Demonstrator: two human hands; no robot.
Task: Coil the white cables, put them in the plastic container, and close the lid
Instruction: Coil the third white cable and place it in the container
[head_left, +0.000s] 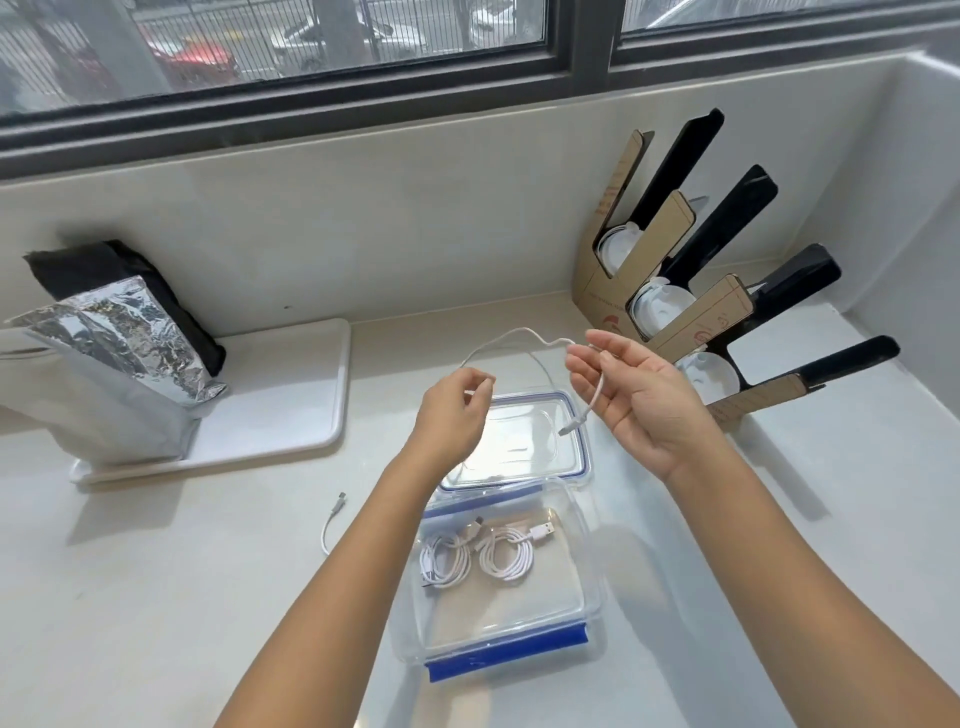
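Observation:
A clear plastic container with blue clips sits open on the counter, two coiled white cables lying inside. Its clear lid with a blue rim lies flat just behind it. Above the lid I hold a third white cable between both hands. My left hand pinches one part of it. My right hand pinches it near its end, palm up, and a short tail with a plug hangs down. The cable's other end trails on the counter left of my left forearm.
A white tray at the left holds a silver foil bag and a black bag behind it. At the back right stand several cardboard-and-black packs with round white parts. A wall rises on the right and a window runs along the back.

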